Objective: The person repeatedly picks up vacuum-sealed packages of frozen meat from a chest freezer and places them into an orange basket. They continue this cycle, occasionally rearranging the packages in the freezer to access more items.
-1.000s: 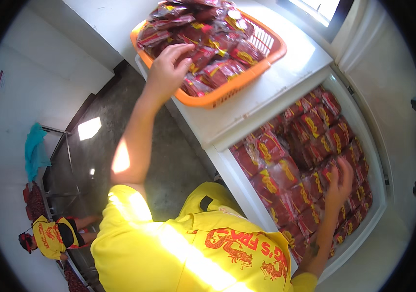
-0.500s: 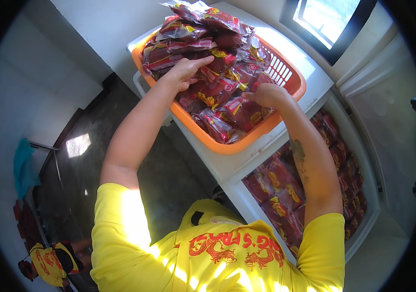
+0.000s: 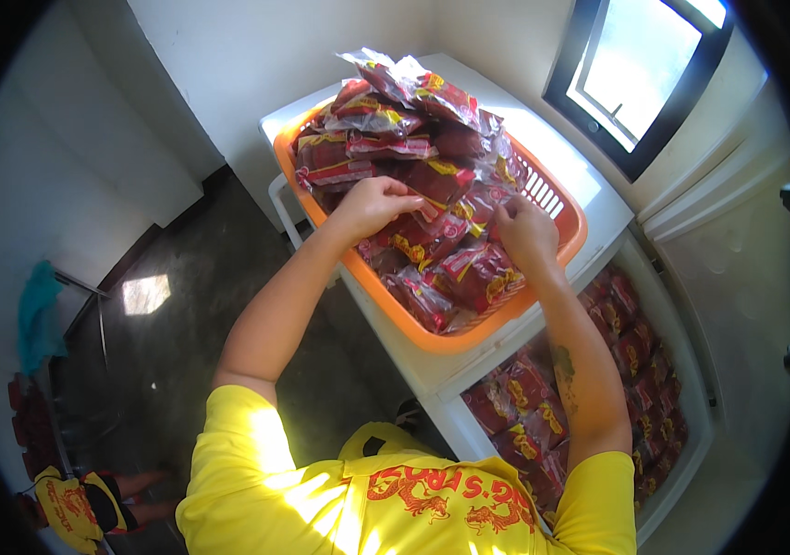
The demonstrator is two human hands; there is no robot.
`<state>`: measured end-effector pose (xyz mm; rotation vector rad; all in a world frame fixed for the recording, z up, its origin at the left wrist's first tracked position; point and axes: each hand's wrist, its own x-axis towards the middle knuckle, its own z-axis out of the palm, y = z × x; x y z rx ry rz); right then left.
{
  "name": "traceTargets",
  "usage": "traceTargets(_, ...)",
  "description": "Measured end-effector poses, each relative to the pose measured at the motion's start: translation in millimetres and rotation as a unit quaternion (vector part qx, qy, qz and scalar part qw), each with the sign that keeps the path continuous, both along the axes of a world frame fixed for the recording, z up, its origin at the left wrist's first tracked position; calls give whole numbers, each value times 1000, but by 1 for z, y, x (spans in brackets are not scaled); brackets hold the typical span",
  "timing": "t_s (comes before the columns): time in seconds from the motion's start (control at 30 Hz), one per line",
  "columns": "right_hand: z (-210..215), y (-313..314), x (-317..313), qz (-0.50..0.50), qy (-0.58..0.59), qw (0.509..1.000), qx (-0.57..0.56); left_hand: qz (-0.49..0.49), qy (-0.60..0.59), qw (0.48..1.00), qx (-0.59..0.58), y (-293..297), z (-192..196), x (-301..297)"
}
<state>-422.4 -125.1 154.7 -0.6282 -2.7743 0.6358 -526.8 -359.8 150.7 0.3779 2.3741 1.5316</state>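
Note:
An orange plastic basket (image 3: 450,344) is heaped with clear plastic packets (image 3: 418,236) of dark red food with red and yellow labels. Over the middle of the heap, my left hand (image 3: 378,208) bends its fingers and thumb together on the edge of a packet. My right hand (image 3: 529,233) reaches over the basket's right side, its fingertips pinching the clear plastic of a packet. Whether both hands grip the same packet I cannot tell. Higher packets are piled beyond my hands at the far end.
The basket stands on the white lid of a chest freezer (image 3: 395,338). Below my right forearm, an open freezer section holds rows of similar packets (image 3: 529,416). A window (image 3: 640,74) is at the far right. Another person in yellow (image 3: 76,504) is at the lower left, near a teal cloth (image 3: 41,319).
The basket and packets sit lower in view as my head has shifted. My left hand has gone from spread fingers to a pinch, and my right hand has drawn its fingers together on plastic.

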Motion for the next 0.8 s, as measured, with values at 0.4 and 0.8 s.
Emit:
traceTargets(0.4,48,-16,-141,176,139,968,110,74,-98,980,155,-19,69,-112)
traceTargets(0.8,35,-20,-161,149,306,882,-326,16,-73,986,-148,20,105,-152)
